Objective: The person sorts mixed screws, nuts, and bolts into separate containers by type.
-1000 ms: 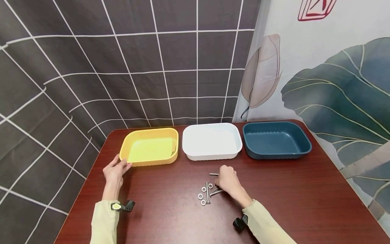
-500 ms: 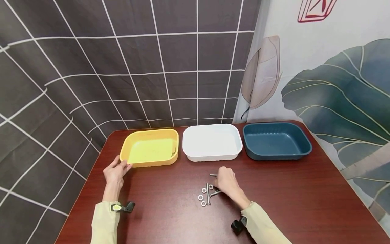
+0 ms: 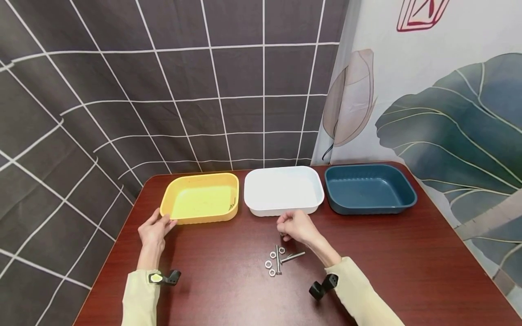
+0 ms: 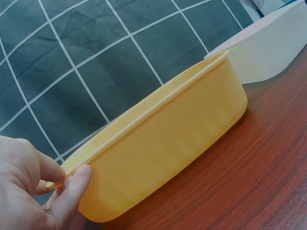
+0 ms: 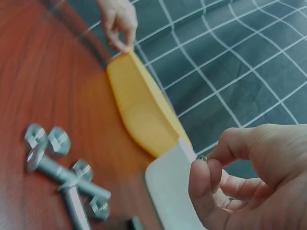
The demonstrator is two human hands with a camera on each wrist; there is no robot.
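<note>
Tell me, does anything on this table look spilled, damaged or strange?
Nothing stands out. The yellow tray, white tray and blue tray stand in a row, without visible cracks; two bolts and four nuts lie loose but close together on the table.

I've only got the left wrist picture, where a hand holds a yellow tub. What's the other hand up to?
Observer: The right hand pinches a small shiny thing; too little shows to say what it is.
Child: Ooh! What else is lying about?
Observer: Two bolts and four nuts lie in a little group on the table.
Child: And is anything inside mine?
Observer: Yes, some small dark bits at the right end of the yellow tub, too tiny to name.
</note>
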